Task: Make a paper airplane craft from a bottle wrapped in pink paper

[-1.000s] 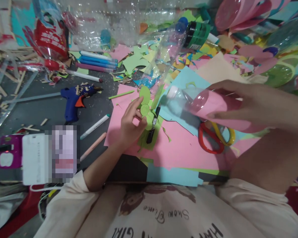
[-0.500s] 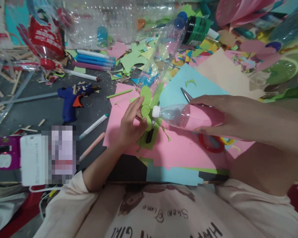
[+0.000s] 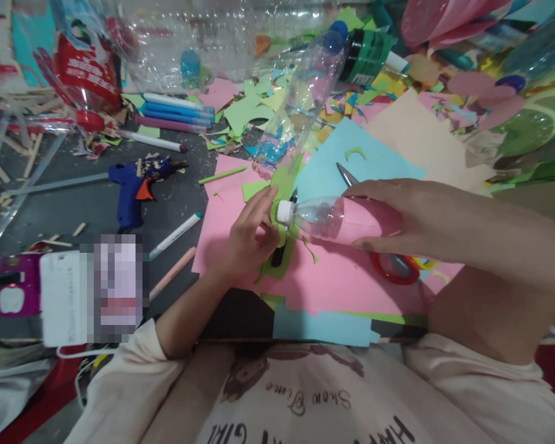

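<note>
Wrapped around a clear plastic bottle [image 3: 322, 217] with a pink paper band, my right hand [image 3: 398, 209] holds it on its side, white cap [image 3: 285, 211] pointing left. My left hand [image 3: 254, 237] pinches a green paper propeller shape [image 3: 281, 185] and holds it against the cap; the cap and fingers cover much of it. Beneath both lies pink paper [image 3: 333, 283]. A black-handled cutter [image 3: 279, 254] lies partly hidden on a green strip under the left fingers. Red-handled scissors [image 3: 394, 269] lie under the bottle and right hand.
A blue hot glue gun [image 3: 132, 185] lies at left, with markers [image 3: 176, 114] behind it. Bottles, including one with a red label [image 3: 86, 71], and paper scraps [image 3: 250, 114] crowd the back. Light blue paper [image 3: 333, 154] lies beyond the right hand.
My right hand has moved the bottle slightly left, so its cap now meets the green paper shape. The left hand has shifted a little right and turned the shape toward the cap.
</note>
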The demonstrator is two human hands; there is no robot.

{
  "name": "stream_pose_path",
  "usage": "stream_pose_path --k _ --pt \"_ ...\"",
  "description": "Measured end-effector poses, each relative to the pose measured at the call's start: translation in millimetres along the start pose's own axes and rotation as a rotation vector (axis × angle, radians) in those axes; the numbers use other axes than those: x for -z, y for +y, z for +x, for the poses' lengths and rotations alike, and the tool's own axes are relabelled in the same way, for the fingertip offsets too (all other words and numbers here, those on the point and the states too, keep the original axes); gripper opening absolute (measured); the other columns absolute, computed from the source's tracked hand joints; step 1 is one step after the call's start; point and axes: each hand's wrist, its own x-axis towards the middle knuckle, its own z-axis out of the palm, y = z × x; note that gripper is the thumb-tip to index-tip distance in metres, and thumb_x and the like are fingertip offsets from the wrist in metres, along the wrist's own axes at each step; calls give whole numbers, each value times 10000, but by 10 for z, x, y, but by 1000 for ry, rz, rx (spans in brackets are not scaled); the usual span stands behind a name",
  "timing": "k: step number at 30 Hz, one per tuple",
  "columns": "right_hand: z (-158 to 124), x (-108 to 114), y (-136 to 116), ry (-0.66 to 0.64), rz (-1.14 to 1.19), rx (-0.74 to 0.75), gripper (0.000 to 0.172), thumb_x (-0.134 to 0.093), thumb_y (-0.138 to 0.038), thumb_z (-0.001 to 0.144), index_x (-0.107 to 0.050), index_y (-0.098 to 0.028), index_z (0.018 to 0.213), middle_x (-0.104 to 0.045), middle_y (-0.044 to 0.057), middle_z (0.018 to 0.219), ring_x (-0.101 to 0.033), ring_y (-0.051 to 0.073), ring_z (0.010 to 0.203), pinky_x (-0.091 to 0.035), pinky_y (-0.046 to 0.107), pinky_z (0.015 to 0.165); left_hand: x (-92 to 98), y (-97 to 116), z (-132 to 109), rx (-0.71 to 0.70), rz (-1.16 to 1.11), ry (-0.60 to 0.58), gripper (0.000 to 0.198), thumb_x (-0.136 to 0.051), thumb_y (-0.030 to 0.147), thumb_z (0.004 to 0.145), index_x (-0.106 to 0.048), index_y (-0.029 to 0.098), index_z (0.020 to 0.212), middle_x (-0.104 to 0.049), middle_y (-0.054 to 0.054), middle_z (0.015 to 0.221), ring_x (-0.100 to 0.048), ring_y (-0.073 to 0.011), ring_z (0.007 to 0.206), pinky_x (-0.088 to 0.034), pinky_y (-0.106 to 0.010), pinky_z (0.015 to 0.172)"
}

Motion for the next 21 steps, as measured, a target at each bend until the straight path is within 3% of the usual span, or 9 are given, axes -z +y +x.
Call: stream_pose_path --k 4,12,16,18,21 --pt "-12 24 -31 -19 -13 20 575 -603 -520 790 -598 -257 1302 -727 89 1100 -691 330 941 -541 400 707 13 10 -7 45 -1 -67 493 -446 418 973 -471 167 1397 -615 -137 1348 -561 -249 1299 -541 -372 1013" --pt "-14 69 -101 -50 -27 22 518 -587 -457 814 -594 -243 1286 -715 101 1133 -681 329 962 -515 376 706 45 -1 -8 3 -65 -70 525 -475 448 971 -432 228 1445 -578 -130 1399 -583 -265 1260 -564 -397 968" --pt "-16 145 -158 -93 -29 -54 539 -539 -450 825 -587 -201 1300 -715 140 1098 -689 337 931 -520 404 713 66 -17 -12 -45 -243 20 551 -460 463 981 -353 296 1496 -508 -123 1465 -648 -245 1143 -540 -437 993" --pt "-22 168 -168 -78 -40 -72 545 -527 -453 827 -583 -205 1309 -715 140 1104 -692 332 925 -523 405 714 72 -6 -8 8 -301 70 505 -411 463 999 -401 288 1473 -525 -123 1443 -664 -227 1106 -545 -421 982" --pt "-39 172 -151 -33 -59 -66 561 -531 -435 825 -563 -209 1338 -715 130 1145 -692 323 955 -526 396 738 90 38 11 51 -275 71 441 -370 424 1018 -526 243 1389 -620 -112 1342 -617 -240 1206 -542 -411 986"
